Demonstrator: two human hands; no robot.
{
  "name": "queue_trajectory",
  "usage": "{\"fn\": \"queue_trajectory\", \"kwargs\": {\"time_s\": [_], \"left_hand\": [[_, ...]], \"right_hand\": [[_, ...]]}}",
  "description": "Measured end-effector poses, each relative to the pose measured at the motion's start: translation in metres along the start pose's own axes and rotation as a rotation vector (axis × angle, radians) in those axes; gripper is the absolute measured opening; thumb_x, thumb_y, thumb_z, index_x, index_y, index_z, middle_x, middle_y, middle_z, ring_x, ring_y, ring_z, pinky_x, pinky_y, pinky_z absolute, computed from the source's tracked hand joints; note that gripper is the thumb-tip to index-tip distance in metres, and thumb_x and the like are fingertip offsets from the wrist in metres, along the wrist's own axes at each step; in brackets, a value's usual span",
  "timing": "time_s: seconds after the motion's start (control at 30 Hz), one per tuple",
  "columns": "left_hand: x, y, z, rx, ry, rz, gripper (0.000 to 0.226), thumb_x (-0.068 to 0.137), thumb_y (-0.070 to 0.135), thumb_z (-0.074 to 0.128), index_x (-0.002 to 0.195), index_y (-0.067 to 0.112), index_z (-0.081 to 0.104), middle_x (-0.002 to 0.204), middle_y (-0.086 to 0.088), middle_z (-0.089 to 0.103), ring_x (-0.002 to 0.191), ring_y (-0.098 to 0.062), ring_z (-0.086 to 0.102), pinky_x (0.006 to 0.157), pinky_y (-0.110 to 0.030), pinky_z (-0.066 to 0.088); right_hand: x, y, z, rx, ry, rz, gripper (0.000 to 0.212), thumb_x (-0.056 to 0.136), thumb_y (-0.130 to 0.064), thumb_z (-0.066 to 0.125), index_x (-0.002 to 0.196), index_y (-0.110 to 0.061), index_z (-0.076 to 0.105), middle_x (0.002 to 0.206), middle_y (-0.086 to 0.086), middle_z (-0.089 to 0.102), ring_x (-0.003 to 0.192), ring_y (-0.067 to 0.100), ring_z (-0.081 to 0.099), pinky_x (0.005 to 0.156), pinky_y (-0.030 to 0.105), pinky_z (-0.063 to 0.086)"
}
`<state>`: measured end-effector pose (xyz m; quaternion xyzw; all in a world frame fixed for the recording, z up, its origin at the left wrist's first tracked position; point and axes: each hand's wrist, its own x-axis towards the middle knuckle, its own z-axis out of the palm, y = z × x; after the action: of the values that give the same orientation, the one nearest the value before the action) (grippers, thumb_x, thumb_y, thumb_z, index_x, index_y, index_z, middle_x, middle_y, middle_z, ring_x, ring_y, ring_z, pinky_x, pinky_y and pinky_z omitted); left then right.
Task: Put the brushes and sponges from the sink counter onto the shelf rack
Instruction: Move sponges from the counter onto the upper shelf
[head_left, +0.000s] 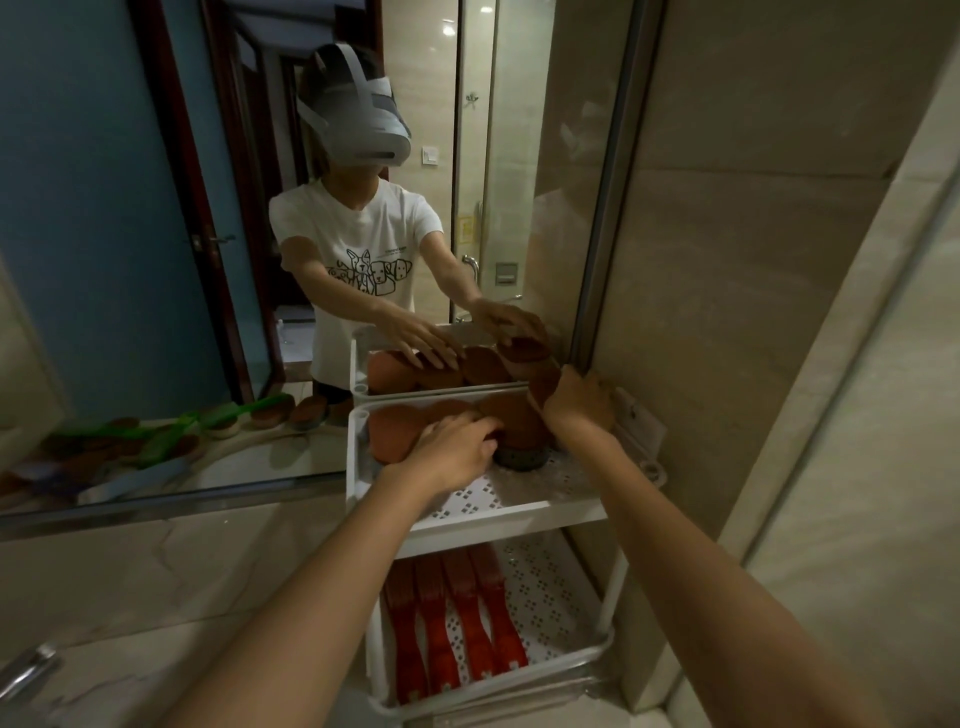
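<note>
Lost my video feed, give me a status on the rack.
Left hand flat on top-tier sponges. Right hand grips one sponge at rear right. Red brushes on lower tier. Nothing blocking.

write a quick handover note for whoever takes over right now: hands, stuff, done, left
Left hand: fingers laid on the brown sponges on the top tier of the shelf rack.
Right hand: grips a tilted brown sponge at that tier's back right corner, not yet let go.
Done: a row of sponges is on the top tier; red brushes lie side by side on the tier below.
Left: the mirror shows green-handled brushes and more brown pads on the counter; they probably go next.
</note>
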<state>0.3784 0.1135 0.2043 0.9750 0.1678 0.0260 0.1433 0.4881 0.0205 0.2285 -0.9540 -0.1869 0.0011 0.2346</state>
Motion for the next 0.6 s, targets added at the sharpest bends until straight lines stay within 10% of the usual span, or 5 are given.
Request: {"fn": "queue_trajectory", "kwargs": {"time_s": [0.6], "left_hand": [[-0.002, -0.002, 0.001, 0.033, -0.006, 0.018, 0.047, 0.099, 0.025, 0.034, 0.145, 0.026, 0.029, 0.151, -0.009, 0.032, 0.137, -0.031, 0.031, 0.111, -0.039, 0.028]], "right_hand": [[-0.009, 0.004, -0.002, -0.233, -0.097, -0.102, 0.04, 0.1, -0.012, 0.03, 0.136, -0.002, 0.044, 0.147, 0.016, 0.036, 0.136, 0.035, 0.034, 0.109, 0.041, 0.033]]}}
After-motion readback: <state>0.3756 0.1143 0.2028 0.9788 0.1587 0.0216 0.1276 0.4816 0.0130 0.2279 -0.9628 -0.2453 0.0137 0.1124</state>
